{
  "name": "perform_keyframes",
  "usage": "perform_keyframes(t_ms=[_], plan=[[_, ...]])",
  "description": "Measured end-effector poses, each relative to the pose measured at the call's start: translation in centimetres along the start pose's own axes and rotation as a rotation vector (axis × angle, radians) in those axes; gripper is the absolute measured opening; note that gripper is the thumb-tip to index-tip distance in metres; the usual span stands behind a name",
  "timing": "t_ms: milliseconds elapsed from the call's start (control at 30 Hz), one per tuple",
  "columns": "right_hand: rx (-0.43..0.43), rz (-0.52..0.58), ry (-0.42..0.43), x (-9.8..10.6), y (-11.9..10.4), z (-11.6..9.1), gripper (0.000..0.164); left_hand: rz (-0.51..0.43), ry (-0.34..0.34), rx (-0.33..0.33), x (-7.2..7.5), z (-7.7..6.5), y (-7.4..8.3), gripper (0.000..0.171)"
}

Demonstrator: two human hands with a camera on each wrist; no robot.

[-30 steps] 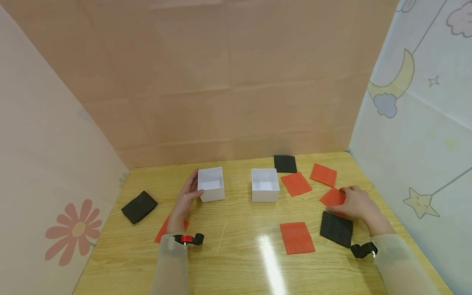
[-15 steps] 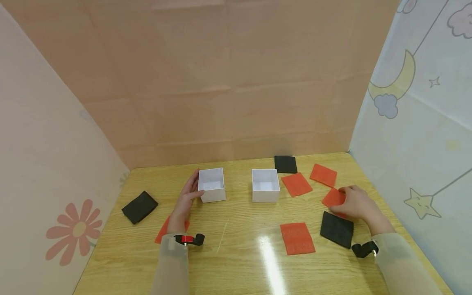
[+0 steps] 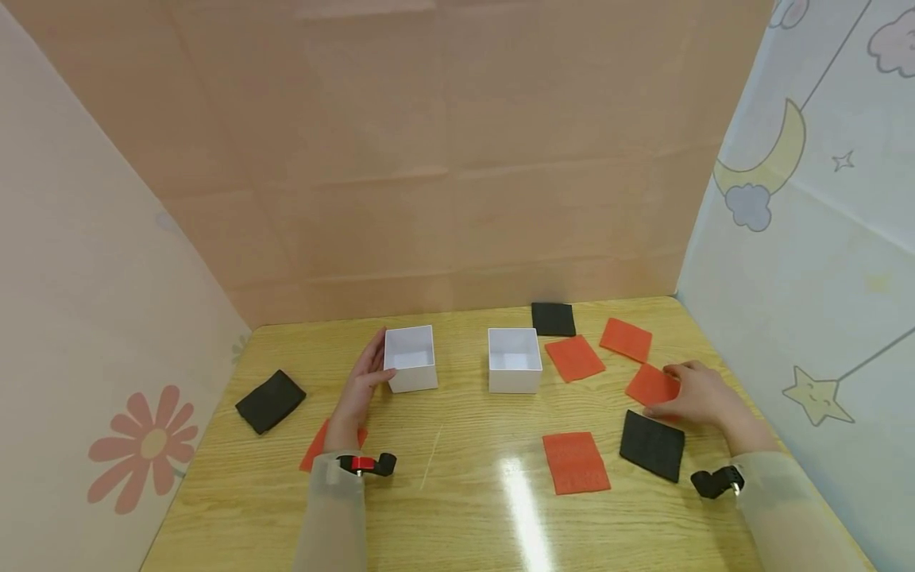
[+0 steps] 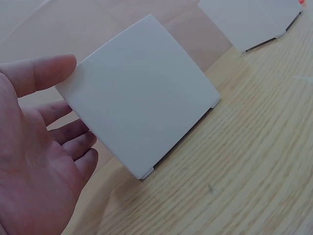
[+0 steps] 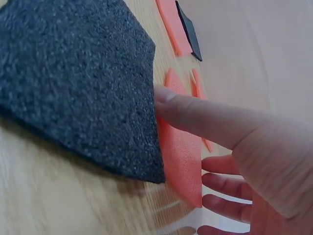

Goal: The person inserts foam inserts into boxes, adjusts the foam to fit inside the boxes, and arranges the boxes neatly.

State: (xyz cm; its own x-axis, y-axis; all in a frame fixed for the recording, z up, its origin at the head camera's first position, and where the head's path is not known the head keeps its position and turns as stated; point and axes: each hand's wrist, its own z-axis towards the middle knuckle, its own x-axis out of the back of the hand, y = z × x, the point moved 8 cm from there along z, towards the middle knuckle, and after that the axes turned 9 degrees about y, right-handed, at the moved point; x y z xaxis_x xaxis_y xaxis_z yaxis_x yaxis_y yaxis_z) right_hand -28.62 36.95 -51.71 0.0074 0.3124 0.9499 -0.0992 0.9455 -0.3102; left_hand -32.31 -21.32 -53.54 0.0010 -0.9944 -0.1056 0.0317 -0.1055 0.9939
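My left hand lies against the left side of a white open-topped box. Its thumb touches the near corner, and the relaxed fingers lie along the box's left wall. At the right, my right hand straddles a red cloth square. In the right wrist view, the thumb is at the red cloth's near edge and the other fingertips are by its far edge. Just nearer lies a black cloth square. Under the right palm, part of the red cloth is hidden.
A second white box stands right of the first. Red squares lie near it, behind the right hand and in front. Black squares lie at the back and left. Another red piece is partly under the left wrist.
My right hand has shifted slightly rightward, uncovering more of the red cloth, whose left corner has shifted a little right. The left hand and both boxes stay put.
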Motion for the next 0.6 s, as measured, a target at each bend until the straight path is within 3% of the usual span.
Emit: perform_keyframes(t_ms=[600], plan=[[0.066, -0.001, 0.018, 0.51, 0.49, -0.06, 0.092, -0.021, 0.001, 0.009, 0.01, 0.14, -0.12, 0.081]])
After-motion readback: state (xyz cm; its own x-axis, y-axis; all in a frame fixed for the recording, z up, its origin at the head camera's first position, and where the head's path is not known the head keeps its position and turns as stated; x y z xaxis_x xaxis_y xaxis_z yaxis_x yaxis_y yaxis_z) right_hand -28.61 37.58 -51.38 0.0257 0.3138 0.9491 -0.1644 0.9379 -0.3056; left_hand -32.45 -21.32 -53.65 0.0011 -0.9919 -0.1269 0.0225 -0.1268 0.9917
